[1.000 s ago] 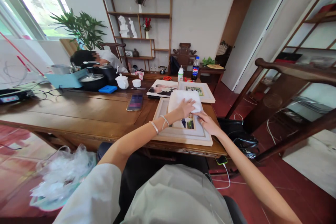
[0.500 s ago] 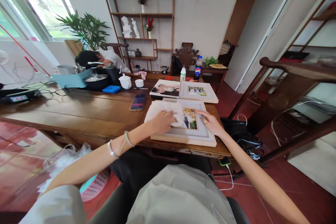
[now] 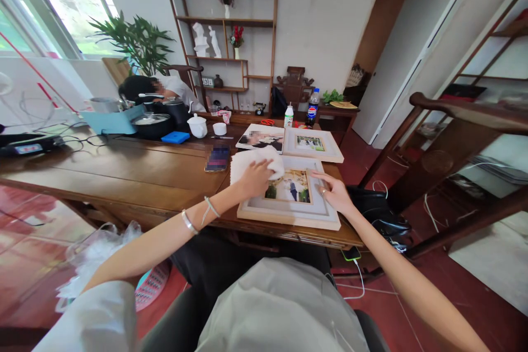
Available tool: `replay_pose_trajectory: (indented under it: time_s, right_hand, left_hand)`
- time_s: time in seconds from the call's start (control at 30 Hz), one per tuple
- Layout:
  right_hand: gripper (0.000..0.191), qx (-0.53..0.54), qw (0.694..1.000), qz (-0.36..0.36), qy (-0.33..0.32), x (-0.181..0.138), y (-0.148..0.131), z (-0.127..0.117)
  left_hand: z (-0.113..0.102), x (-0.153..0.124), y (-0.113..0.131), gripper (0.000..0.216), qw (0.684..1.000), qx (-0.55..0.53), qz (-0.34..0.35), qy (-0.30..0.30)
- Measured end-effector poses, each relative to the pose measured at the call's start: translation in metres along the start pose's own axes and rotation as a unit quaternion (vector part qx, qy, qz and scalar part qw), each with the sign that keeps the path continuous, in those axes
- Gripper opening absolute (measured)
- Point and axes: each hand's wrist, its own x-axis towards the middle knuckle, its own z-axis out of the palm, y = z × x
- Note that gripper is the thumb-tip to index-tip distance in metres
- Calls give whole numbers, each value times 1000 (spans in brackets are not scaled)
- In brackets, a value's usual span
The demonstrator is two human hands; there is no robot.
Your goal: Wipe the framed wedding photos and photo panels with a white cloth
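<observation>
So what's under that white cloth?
The white cloth lies over the far left corner of the picture frame, pressed by the left hand. That corner is hidden; the photo shows beside it.

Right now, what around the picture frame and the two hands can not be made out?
Head view: the picture frame's upper left corner lies hidden under the white cloth and the left hand.
Head view: the right hand covers part of its right border.
Head view: the phone screen is blurred.
Head view: figures in the framed photo are too small.
</observation>
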Motion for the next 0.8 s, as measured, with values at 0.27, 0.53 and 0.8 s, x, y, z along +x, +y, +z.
replay_pose_trajectory:
  time_s: [0.27,0.53,0.8]
  right_hand:
    - [36,-1,999,2,-36,1,4,2]
    - [34,-18,999,-12,-44,2,6,3]
    - [38,-41,996,-41,-75,3,11,1]
  left_hand:
    - [6,6,-8,30,998,31,44,-12]
    - [-33,-73,61,22,989,28,145,-21]
    - [-5,-42,25,26,997,11,75,-16]
